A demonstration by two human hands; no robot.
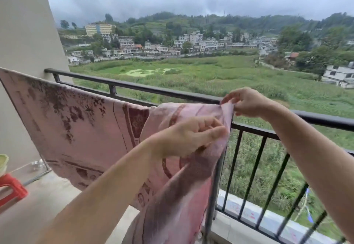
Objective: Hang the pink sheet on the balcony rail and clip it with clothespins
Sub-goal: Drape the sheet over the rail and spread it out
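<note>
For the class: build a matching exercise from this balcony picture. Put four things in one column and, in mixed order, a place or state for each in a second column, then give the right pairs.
Column 1
1. right hand
2. left hand
3. pink sheet
4. red stool

Column 2
A. on the floor at far left
B. pinches the sheet's edge at the balcony rail
C. draped over the rail
D. grips the sheet lower, nearer the camera

Pairs: 1-B, 2-D, 3-C, 4-A

1. We see our left hand [188, 138] and right hand [247, 102] both bare, with no gloves, rings or watch.
2. Back from each grip, our forearms stay uncovered to the frame edge; no sleeve or cuff shows.
</note>
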